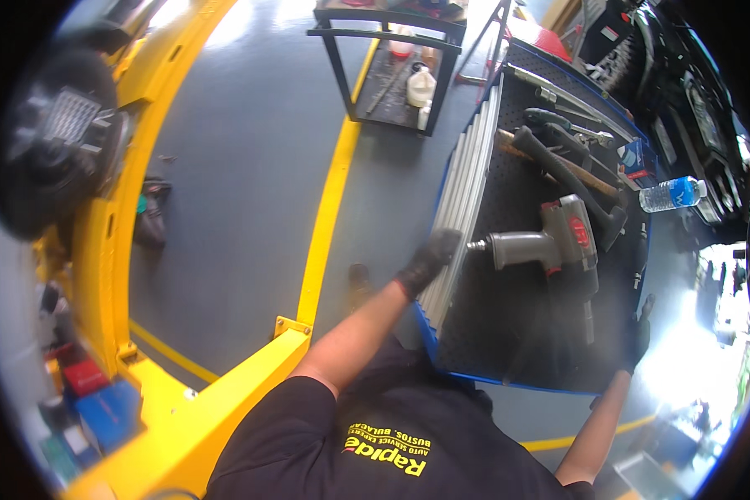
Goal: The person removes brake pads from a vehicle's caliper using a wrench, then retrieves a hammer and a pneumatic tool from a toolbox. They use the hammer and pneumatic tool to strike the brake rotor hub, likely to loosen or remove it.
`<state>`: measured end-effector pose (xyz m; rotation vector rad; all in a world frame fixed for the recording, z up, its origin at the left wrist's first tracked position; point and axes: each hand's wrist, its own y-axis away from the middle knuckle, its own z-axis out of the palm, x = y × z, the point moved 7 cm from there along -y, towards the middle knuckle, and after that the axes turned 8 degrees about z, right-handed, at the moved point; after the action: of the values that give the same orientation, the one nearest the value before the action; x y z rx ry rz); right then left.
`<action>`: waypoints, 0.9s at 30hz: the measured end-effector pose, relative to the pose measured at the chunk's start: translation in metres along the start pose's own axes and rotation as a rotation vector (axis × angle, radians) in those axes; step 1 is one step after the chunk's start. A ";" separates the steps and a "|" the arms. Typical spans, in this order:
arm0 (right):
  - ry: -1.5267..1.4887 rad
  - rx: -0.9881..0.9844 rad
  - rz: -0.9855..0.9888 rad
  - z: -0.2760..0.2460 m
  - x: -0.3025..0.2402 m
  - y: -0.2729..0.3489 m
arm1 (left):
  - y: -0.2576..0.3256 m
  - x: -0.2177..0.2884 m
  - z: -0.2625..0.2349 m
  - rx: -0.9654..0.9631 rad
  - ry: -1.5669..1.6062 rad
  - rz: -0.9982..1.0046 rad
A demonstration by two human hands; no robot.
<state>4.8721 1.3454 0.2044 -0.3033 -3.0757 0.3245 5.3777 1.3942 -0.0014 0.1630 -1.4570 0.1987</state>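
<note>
My left hand (pixel 432 260), in a black glove, is curled at the silver drawer handles (pixel 468 162) along the left side of a blue tool cabinet (pixel 429 333). My right hand (pixel 639 343), also gloved, lies along the cabinet's right edge with a finger stretched forward; glare blurs it. Between the hands, a grey impact wrench (pixel 521 249) with a red panel rests on the black top mat (pixel 492 333), its air fitting pointing at my left hand. Beyond it lie a black-handled hammer (pixel 558 171), a wooden-handled hammer (pixel 596 181) and several ratchets (pixel 550 121).
A water bottle (pixel 671 194) and a small blue box (pixel 636 162) sit at the cabinet's right edge. A black cart (pixel 383 33) with white jugs (pixel 422 86) stands ahead. Yellow lift arms (pixel 217 408) cross the left side. A dark vehicle (pixel 700 108) is at the far right.
</note>
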 end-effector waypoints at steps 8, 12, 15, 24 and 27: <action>0.305 0.133 0.214 -0.003 -0.014 0.015 | -0.008 0.006 0.020 -0.238 -0.149 -0.289; 0.239 0.071 0.290 -0.008 -0.020 0.017 | -0.015 0.020 -0.005 -0.102 -0.309 -0.211; 0.238 0.017 0.349 -0.010 -0.027 0.016 | -0.022 0.030 -0.044 -0.128 -0.304 -0.254; 0.187 0.042 0.292 -0.007 -0.017 0.012 | -0.021 0.035 -0.174 0.122 -0.378 -0.268; 0.219 0.073 0.235 -0.009 -0.019 0.016 | -0.024 0.041 -0.200 0.091 -0.487 -0.341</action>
<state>4.8938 1.3590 0.2097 -0.6520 -2.8088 0.3814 5.5806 1.4178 0.0182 0.5599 -1.8747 -0.0607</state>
